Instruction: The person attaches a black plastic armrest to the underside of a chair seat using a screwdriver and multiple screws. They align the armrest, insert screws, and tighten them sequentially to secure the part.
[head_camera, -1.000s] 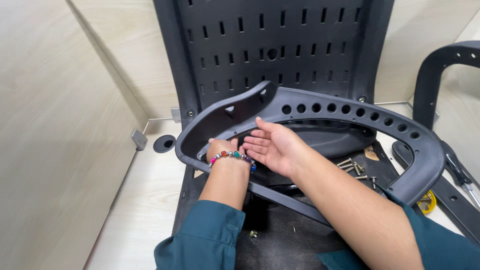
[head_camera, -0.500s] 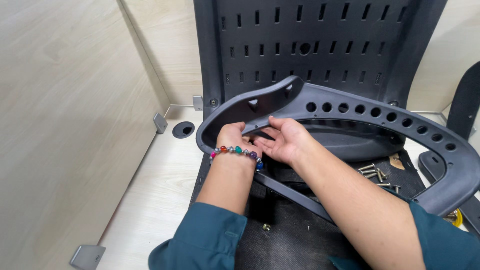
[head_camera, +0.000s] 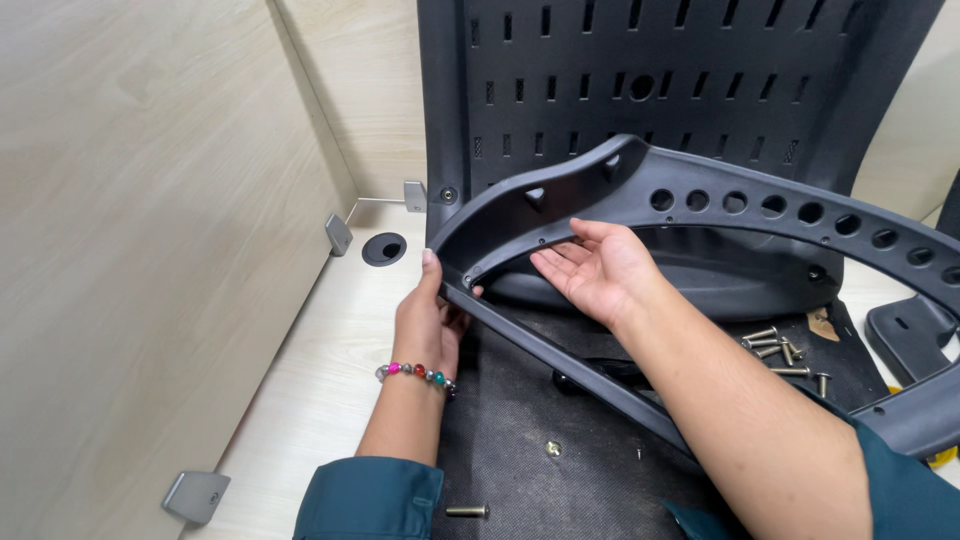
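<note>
We record the left hand (head_camera: 428, 325), beaded bracelet (head_camera: 415, 373) at the wrist, clasping the near-left corner of the dark plastic chair frame (head_camera: 700, 205). The right hand (head_camera: 600, 270), fingers loose and unclenched, lies palm-up under the frame's curved, holed arch, touching its inner edge. The frame rests tilted over a black fabric seat underside (head_camera: 560, 420) on the pale wooden tabletop (head_camera: 310, 370). Behind it stands a slotted black backrest (head_camera: 650, 80). Loose screws (head_camera: 785, 352) lie to the right; a single screw (head_camera: 467, 510) lies near. A wooden partition (head_camera: 130, 250) closes the left, by a round cable grommet (head_camera: 384, 248).
</note>
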